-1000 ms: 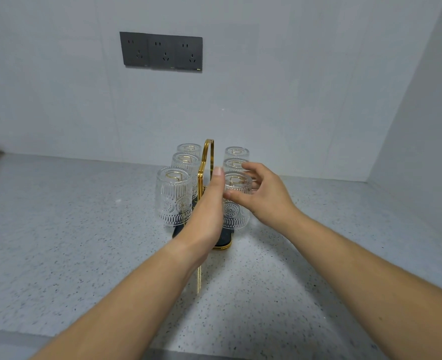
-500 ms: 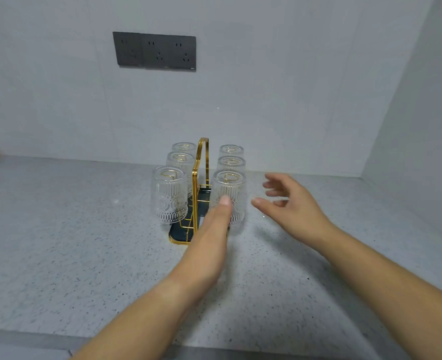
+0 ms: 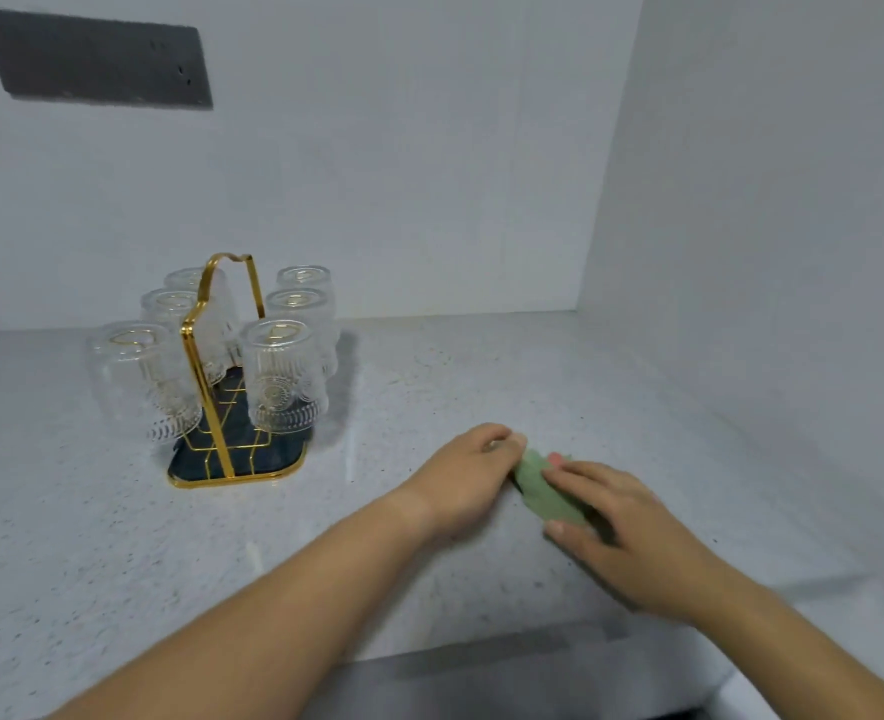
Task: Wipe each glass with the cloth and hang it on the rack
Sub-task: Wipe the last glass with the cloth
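Pulled both hands off the gold wire rack with dark tray base (image 3: 253, 459) and over to the right since half a second ago. Found left hand (image 3: 460, 480) with fingers curled onto the far end of the small pale-green fabric cloth (image 3: 541, 491). Found right hand (image 3: 632, 532) laid across the near end, thumb tucked at its edge. Read both as pinching the cloth, though blurred. Logged cloth as low on or just over the speckled grey stone counter (image 3: 481, 366), well right of the rack; contact not resolvable. Counted six clear ribbed glasses (image 3: 281, 376) inverted on the rack's pegs, none in hand.

Judged step: gathering the cloth. Advise bunching it into one palm and freeing the other hand for the nearest glass. Lift straight up off the peg; mind the close-packed neighbours.
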{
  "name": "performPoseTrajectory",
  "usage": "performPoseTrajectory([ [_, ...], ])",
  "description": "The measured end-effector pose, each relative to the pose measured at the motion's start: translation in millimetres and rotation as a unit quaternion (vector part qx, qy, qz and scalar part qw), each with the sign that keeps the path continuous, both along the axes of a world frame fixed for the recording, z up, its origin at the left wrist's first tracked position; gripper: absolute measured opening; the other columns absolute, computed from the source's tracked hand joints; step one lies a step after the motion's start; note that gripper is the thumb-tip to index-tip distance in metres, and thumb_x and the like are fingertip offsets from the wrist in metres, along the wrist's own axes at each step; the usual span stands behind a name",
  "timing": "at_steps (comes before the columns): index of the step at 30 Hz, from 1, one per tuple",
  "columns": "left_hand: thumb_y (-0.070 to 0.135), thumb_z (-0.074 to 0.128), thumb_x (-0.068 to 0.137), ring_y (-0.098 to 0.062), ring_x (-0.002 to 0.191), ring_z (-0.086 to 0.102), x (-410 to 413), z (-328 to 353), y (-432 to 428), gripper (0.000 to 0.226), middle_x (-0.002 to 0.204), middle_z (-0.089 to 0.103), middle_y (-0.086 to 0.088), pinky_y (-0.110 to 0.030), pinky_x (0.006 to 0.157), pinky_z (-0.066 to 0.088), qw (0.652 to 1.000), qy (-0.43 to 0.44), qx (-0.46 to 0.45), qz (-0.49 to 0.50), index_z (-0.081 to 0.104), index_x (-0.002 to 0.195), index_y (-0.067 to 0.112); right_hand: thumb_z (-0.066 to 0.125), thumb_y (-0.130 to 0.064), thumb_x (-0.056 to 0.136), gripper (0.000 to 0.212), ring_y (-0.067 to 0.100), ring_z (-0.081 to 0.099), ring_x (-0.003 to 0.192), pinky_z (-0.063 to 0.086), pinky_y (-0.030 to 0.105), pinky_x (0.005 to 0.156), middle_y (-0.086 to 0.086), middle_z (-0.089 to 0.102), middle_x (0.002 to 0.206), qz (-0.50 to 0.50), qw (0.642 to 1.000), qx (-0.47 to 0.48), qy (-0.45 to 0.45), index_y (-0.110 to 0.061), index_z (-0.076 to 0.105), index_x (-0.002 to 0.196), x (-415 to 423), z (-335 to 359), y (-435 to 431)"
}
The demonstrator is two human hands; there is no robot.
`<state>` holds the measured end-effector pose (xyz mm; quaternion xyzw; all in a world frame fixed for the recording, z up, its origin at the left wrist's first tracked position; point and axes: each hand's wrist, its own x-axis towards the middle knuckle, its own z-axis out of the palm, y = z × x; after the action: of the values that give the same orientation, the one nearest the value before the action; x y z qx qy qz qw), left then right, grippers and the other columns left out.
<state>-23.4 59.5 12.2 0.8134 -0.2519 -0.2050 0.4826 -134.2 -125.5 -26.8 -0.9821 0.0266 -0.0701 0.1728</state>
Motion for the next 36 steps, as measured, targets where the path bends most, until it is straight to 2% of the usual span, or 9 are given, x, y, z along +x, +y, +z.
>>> performPoseTrajectory([
  [3,0.040,0.038,0.111,-0.024,0.126,0.057,4,6,-26,0.040,0.135,0.061,-0.004,-0.044,0.118,0.040,1.000,0.013,0.003,-0.024,0.059,0.137,0.019,0.034,-0.073,0.093,0.070,0.006,0.018,0.153,0.015,0.032,0.124,-0.017,0.016,0.167,0.026,0.999,-0.019,0.023,-0.045,0.021,0.157,-1,-5,-3],
  [9,0.047,0.045,0.108,-0.025,0.115,0.066,15,-2,-62,0.048,0.125,0.070,-0.006,-0.039,0.106,0.051,0.992,0.122,-0.022,0.004,0.071,0.121,0.009,0.041,-0.067,0.096,0.062,0.008,0.030,0.150,0.023,0.036,0.124,-0.008,0.034,0.164,0.011,1.000,0.008,0.012,-0.038,0.042,0.151,-5,-6,-23],
  [13,0.031,0.054,0.104,-0.021,0.085,0.067,4,-7,-95,0.028,0.107,0.069,-0.012,-0.029,0.073,0.057,0.958,0.248,-0.141,0.005,0.068,0.109,0.007,0.028,-0.072,0.096,0.067,0.008,0.033,0.149,0.023,0.036,0.124,-0.008,0.038,0.162,-0.043,0.998,-0.018,0.030,-0.036,0.048,0.148,-19,-2,-49],
  [17,0.023,0.048,0.105,-0.025,0.092,0.071,-14,-11,-137,0.018,0.103,0.073,-0.010,-0.040,0.081,0.059,0.910,0.350,-0.223,-0.012,0.062,0.102,0.011,0.025,-0.063,0.101,0.058,0.007,0.033,0.148,0.017,0.037,0.123,-0.013,0.042,0.158,-0.103,0.992,-0.057,0.047,-0.034,0.050,0.144,-40,7,-75],
  [21,0.029,0.044,0.106,-0.029,0.126,0.065,-34,-13,-180,0.032,0.133,0.066,-0.008,-0.052,0.088,0.060,0.871,0.418,-0.255,-0.049,0.057,0.129,0.011,0.010,-0.068,0.092,0.077,0.015,0.039,0.144,0.030,0.039,0.120,-0.009,0.045,0.156,-0.176,0.980,-0.090,0.000,-0.029,0.049,0.146,-59,7,-103],
  [24,0.049,0.041,0.106,-0.029,0.135,0.057,-41,-14,-194,0.069,0.160,0.045,-0.007,-0.052,0.089,0.059,0.843,0.470,-0.253,-0.062,0.028,0.160,0.008,0.034,-0.050,0.105,0.049,0.016,0.040,0.143,0.035,0.038,0.115,-0.007,0.053,0.148,-0.172,0.984,-0.012,-0.043,-0.026,0.053,0.142,-67,9,-108],
  [27,0.062,0.041,0.102,-0.031,0.137,0.056,-37,-16,-189,0.084,0.165,0.037,-0.011,-0.056,0.094,0.058,0.823,0.504,-0.247,-0.090,0.020,0.163,0.007,0.028,-0.046,0.106,0.041,0.011,0.044,0.139,0.038,0.034,0.107,-0.011,0.061,0.134,-0.147,0.989,-0.001,-0.006,-0.031,0.062,0.123,-73,8,-107],
  [32,0.059,0.049,0.103,-0.031,0.120,0.067,-25,-8,-183,0.069,0.144,0.057,-0.013,-0.050,0.085,0.064,0.909,0.384,-0.142,-0.085,0.045,0.147,0.005,0.006,-0.062,0.098,0.061,0.006,0.053,0.123,0.035,0.023,0.106,-0.017,0.062,0.117,-0.179,0.976,-0.115,0.038,-0.033,0.059,0.105,-74,13,-104],
  [36,0.050,0.048,0.107,-0.021,0.104,0.068,-35,-3,-187,0.039,0.120,0.064,-0.003,-0.039,0.079,0.065,0.963,0.233,-0.089,-0.105,0.062,0.114,0.015,0.014,-0.063,0.097,0.058,0.016,0.050,0.134,0.036,0.032,0.106,-0.008,0.049,0.149,-0.217,0.966,-0.132,0.050,-0.030,0.052,0.126,-73,13,-102],
])
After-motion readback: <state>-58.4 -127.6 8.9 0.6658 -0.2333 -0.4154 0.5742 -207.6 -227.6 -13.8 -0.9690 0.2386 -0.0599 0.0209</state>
